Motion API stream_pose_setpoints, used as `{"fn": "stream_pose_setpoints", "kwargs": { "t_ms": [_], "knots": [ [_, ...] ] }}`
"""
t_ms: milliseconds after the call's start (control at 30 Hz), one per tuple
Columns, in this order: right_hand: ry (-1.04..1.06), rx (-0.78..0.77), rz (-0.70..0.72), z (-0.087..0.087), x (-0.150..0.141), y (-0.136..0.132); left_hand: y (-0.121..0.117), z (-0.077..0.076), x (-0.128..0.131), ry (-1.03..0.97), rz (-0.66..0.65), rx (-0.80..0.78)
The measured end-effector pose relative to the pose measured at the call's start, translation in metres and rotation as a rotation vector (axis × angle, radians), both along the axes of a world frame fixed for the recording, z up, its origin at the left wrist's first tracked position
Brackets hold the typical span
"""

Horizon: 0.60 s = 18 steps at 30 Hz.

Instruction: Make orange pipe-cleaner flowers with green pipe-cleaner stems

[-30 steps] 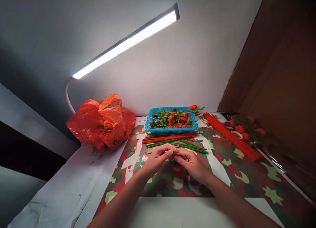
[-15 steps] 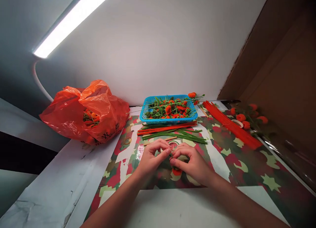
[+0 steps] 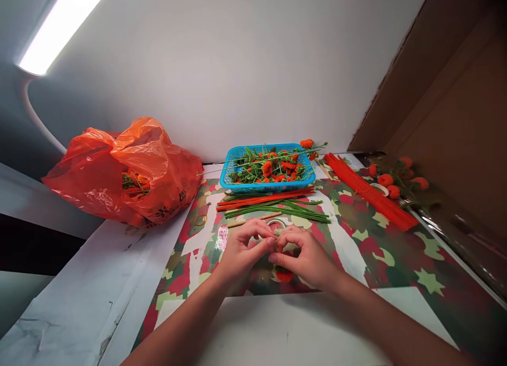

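Observation:
My left hand (image 3: 247,250) and my right hand (image 3: 303,255) meet over the middle of the mat, with thumbs and forefingers pinched close together. An orange flower (image 3: 283,274), fuzzy like pipe cleaner, hangs under my right fingers, which are closed on its upper part. What my left fingertips pinch is too small and covered to make out. Just beyond my fingers lies a pale tape roll (image 3: 276,223), partly hidden. Green pipe cleaners (image 3: 277,212) and red pipe cleaners (image 3: 263,199) lie in a row behind it, with a thin wooden stick (image 3: 253,220).
A blue basket (image 3: 267,187) of orange flowers stands at the back. At left sits a red plastic bag (image 3: 158,165) with more flowers. On the right are a red pipe-cleaner bundle (image 3: 368,191), a white tape roll (image 3: 379,189) and loose orange flowers (image 3: 385,179). A lamp (image 3: 63,28) hangs upper left.
The whole view has shifted a little, so the bag, basket and lamp appear further left and higher. My hands keep nearly the same pinched pose, with the orange flower still beneath them.

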State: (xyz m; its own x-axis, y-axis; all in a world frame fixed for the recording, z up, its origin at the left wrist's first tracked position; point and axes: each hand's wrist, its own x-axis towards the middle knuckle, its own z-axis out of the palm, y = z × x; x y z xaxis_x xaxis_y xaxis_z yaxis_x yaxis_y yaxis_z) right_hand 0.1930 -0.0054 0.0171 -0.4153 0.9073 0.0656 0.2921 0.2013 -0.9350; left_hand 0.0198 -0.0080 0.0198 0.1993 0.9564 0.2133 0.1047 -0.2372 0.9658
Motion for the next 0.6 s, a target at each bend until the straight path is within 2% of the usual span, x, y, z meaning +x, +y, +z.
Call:
{"fn": "stream_pose_setpoints", "kwargs": {
  "t_ms": [167, 333, 600],
  "knots": [
    [0.037, 0.049, 0.081, 0.0024, 0.0046, 0.0021, 0.0028, 0.0005, -0.0017, -0.091, 0.035, -0.106],
    [0.145, 0.032, 0.136, 0.0005, 0.0075, 0.0059, 0.0040, -0.0026, -0.0024, -0.206, 0.040, -0.198],
    [0.190, -0.093, 0.120, -0.0019, 0.0034, 0.0043, 0.0006, -0.0030, 0.0002, -0.201, -0.107, -0.231]
  ]
}}
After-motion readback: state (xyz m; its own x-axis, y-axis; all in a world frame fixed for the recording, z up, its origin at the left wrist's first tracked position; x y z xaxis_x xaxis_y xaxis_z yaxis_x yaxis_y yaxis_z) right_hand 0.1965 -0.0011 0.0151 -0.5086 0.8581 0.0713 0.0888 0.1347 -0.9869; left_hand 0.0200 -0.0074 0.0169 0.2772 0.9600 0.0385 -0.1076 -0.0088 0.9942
